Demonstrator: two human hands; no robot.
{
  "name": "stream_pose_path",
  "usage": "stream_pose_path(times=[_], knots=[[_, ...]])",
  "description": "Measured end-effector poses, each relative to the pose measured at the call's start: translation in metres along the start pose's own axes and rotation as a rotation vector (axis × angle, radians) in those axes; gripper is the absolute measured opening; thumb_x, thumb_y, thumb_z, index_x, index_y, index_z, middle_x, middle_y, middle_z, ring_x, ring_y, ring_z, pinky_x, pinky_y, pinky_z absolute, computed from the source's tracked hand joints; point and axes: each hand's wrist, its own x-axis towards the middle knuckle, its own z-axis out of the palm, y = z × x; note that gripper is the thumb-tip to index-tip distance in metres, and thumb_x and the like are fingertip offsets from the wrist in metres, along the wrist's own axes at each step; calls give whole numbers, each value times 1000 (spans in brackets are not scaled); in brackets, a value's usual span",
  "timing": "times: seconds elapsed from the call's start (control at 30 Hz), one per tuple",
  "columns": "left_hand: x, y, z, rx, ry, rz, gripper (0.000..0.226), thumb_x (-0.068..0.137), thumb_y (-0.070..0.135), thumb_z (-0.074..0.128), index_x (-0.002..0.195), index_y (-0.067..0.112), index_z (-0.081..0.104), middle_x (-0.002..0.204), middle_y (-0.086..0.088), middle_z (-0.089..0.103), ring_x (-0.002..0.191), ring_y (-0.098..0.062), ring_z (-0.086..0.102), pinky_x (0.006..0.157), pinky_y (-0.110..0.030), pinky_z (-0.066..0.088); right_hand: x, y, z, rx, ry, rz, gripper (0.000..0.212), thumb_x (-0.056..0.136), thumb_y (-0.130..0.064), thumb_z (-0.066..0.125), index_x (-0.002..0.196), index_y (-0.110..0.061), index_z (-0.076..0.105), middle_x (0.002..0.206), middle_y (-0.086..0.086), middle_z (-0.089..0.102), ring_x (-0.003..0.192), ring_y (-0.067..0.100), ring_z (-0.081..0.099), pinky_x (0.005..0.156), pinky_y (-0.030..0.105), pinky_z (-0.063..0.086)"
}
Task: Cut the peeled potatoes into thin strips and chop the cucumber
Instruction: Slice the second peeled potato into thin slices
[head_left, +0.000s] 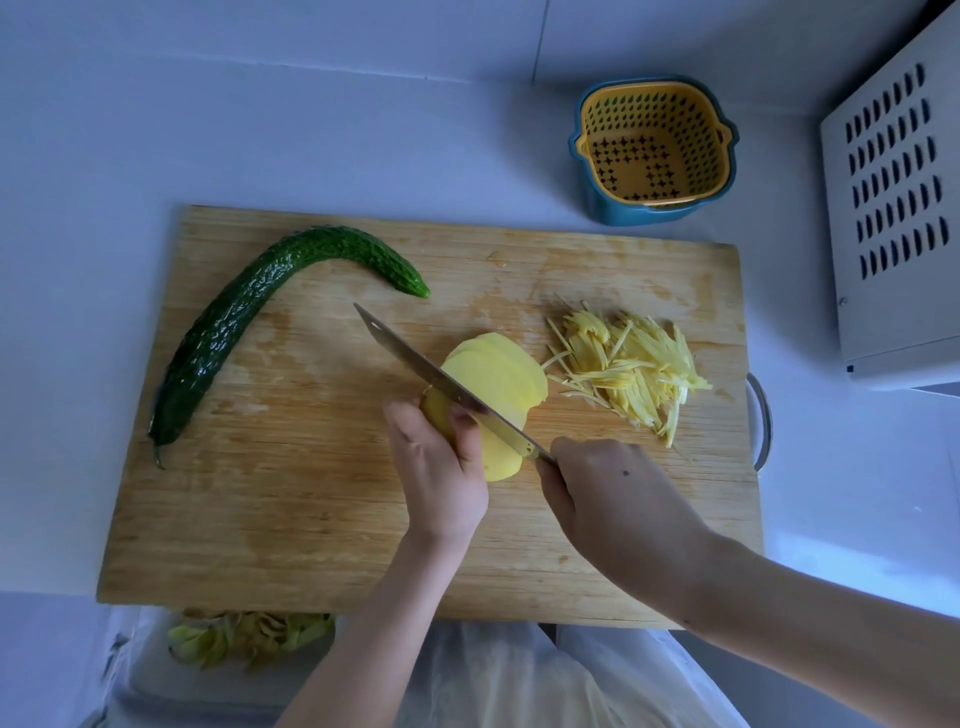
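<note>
Head cam: our left hand (439, 467) fingers curled pinning potato (493, 395) steady, right hand (613, 493) wrapped round knife (441, 379) handle, slicing w/ blade against knuckles.

A peeled yellow potato (498, 387) lies at the centre of the frame, partly cut into thin slices that lean fanned toward the right. Just right of it sits a loose heap of thin pale-yellow potato strips (631, 366). A whole, dark green, bumpy cucumber (234, 322) curves across the left of the frame, uncut.
</note>
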Motion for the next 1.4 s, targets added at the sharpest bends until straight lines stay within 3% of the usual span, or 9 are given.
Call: stream_pose_path(times=[0.4, 0.63, 0.83, 0.97, 1.13, 1.2, 1.23, 1.3, 1.4], knots=[[3, -1, 1, -15, -50, -25, 29, 92, 27, 36, 98, -1, 40, 85, -12, 46, 73, -17, 43, 65, -12, 36, 40, 3, 27, 42, -69, 61, 30, 98, -23, 33, 69, -16, 37, 62, -1, 41, 53, 16, 42, 46, 25, 31], [2, -3, -4, -66, -61, -59, 31, 93, 28, 36, 99, -2, 42, 84, -14, 49, 73, -17, 44, 68, -11, 35, 28, 7, 30, 261, -21, 88, 7, 94, -26, 45, 95, -20, 42, 67, -4, 55, 58, 16, 54, 52, 28, 43], [3, -1, -8, -128, -117, -127, 42, 89, 42, 39, 107, 4, 42, 97, -9, 52, 83, -16, 49, 71, -13, 40, 20, 12, 10, 908, -197, 242, 31, 86, -19, 61, 104, -43, 55, 68, -3, 52, 60, 11, 48, 60, 26, 43], [7, -3, -10, -238, -135, -215, 38, 83, 50, 50, 108, 21, 45, 103, -2, 56, 94, -19, 57, 78, -35, 51, 28, 13, 9, 868, -428, 238, 64, 87, -17, 61, 140, -41, 33, 74, -12, 47, 63, 5, 45, 61, 18, 39], [3, -7, -6, -261, -104, -209, 47, 79, 54, 53, 112, 22, 43, 106, 2, 54, 98, -12, 56, 80, -23, 49, 39, 10, 12, 728, -428, 219, 76, 91, -22, 55, 146, -42, 6, 69, -2, 52, 50, 9, 46, 48, 21, 42], [1, -8, -4, -284, -78, -242, 52, 77, 55, 53, 112, 18, 41, 105, 0, 53, 93, -8, 55, 75, -15, 47, 40, 13, 10, 616, -368, 172, 44, 96, -24, 46, 136, -36, 33, 63, 0, 54, 45, 9, 51, 46, 21, 46], [0, -9, -3, -285, -68, -239, 52, 77, 55, 53, 111, 17, 41, 104, -2, 53, 91, -7, 55, 73, -13, 46, 39, 13, 10, 572, -323, 153, 20, 97, -24, 41, 115, -28, 49, 61, 1, 53, 44, 10, 54, 46, 21, 48], [0, -11, -2, -283, -49, -219, 49, 78, 53, 52, 109, 16, 41, 100, -1, 53, 89, -8, 54, 73, -10, 44, 31, 10, 12, 449, -188, 101, 23, 98, -22, 37, 85, -13, 53, 60, 0, 51, 47, 13, 55, 49, 27, 48], [1, -13, 1, -292, -8, -216, 43, 78, 48, 51, 102, 14, 42, 94, 7, 52, 85, -11, 53, 72, -14, 42, 12, 3, 15, 269, 31, -31, 29, 96, -19, 40, 68, -13, 46, 52, -3, 41, 44, 17, 40, 46, 31, 34]])
